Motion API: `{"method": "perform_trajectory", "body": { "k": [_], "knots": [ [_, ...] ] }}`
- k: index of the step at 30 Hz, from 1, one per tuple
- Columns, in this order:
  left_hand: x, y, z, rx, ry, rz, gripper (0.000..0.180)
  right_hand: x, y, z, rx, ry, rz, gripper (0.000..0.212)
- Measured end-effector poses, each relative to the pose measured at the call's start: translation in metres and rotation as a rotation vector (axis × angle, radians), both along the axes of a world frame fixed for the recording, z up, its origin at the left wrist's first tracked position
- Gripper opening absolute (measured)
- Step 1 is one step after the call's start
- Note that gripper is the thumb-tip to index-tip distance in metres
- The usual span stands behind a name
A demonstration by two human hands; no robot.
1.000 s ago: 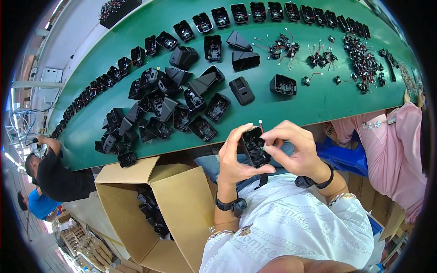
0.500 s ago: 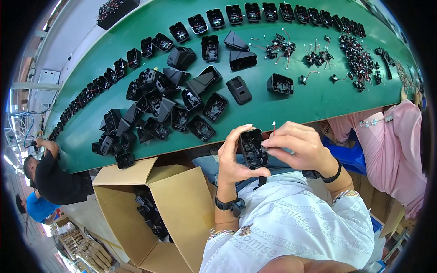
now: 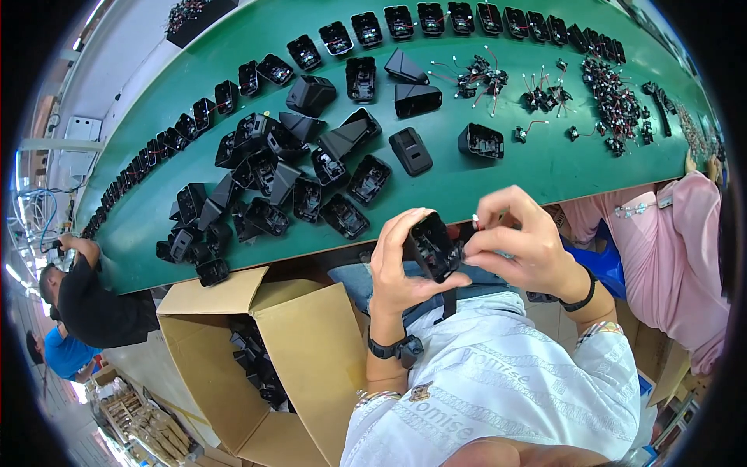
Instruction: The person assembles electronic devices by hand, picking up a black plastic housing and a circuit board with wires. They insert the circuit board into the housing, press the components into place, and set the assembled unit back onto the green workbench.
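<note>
My left hand (image 3: 397, 261) is wrapped round a black plastic housing (image 3: 430, 237), holding it tilted over my lap with its hollow side up. My right hand (image 3: 520, 243) pinches a small wired part close to the housing's right edge. Only a white connector (image 3: 475, 219) and a bit of red wire show by the fingers; the rest is hidden. Beyond my hands, a single open housing (image 3: 482, 142) stands on the green table (image 3: 459, 183). Left of it lies a flat black cover (image 3: 410, 151).
Many black housings (image 3: 267, 173) are heaped at left, and a long curved row (image 3: 398, 23) of them runs along the far side. Wired parts (image 3: 611, 97) lie piled at right. An open cardboard box (image 3: 315, 354) stands left of me. A person in pink (image 3: 661, 241) sits at right.
My right hand has drawn slightly right and turned, its fingers curling over the wire and connector. The housing in my left hand has tilted more.
</note>
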State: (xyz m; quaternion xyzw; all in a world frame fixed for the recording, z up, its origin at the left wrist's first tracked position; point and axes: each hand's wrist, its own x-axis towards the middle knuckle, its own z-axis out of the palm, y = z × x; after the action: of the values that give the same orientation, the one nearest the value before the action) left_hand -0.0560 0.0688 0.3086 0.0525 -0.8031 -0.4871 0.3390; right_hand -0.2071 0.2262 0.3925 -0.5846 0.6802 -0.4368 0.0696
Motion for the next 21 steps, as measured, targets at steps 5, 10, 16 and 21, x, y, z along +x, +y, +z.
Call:
{"method": "perform_trajectory", "body": {
  "k": [5, 10, 16, 21],
  "knots": [
    [-0.004, 0.004, 0.001, -0.098, 0.140, 0.105, 0.090, 0.005, 0.000, 0.004, 0.102, -0.292, 0.045, 0.010],
    [-0.003, 0.009, 0.001, -0.215, 0.137, 0.176, 0.082, 0.017, -0.002, -0.008, 0.196, -0.478, 0.032, 0.011],
    [-0.002, 0.007, 0.001, -0.074, 0.130, 0.106, 0.084, 0.018, -0.009, -0.018, 0.165, -0.521, 0.029, 0.013],
    [0.005, 0.004, 0.008, 0.066, -0.047, -0.027, 0.089, 0.009, -0.012, -0.009, 0.228, -0.238, 0.081, 0.016]
  ]
}}
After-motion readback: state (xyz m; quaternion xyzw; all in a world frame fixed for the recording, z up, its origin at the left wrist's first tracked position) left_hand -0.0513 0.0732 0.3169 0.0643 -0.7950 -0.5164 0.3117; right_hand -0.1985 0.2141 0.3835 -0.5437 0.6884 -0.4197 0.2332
